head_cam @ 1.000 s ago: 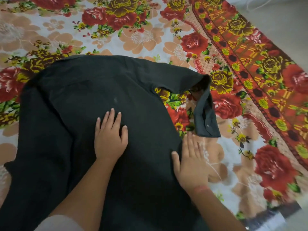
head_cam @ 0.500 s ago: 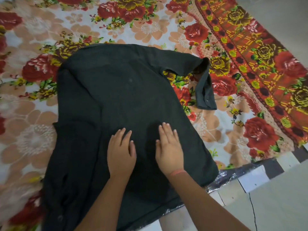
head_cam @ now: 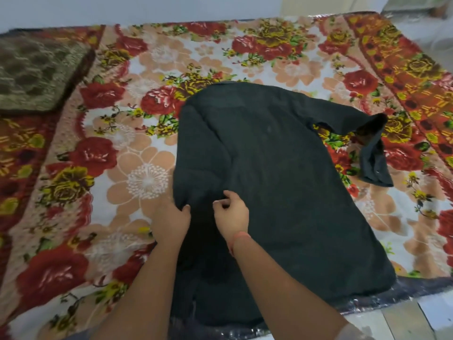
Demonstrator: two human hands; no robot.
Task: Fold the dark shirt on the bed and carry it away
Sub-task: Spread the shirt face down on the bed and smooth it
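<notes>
The dark shirt (head_cam: 282, 180) lies spread on the floral bed sheet (head_cam: 137, 168), its hem at the near edge of the bed. One sleeve (head_cam: 367, 143) sticks out to the right, its cuff folded down. My left hand (head_cam: 171, 220) is at the shirt's left edge, fingers tucked into the fabric and thumb on top, gripping it. Just to the right, my right hand (head_cam: 232, 214) sits on the shirt with curled fingers that pinch the cloth. A red thread circles my right wrist.
A brown patterned cushion (head_cam: 36, 72) lies at the bed's far left corner. A pale wall (head_cam: 147, 8) runs behind the bed. Plastic-wrapped mattress edge (head_cam: 367, 303) and tiled floor (head_cam: 416, 320) show at the lower right.
Both hands were flat on the middle of the shirt. They have slid left to its left edge and their fingers have curled into the fabric.
</notes>
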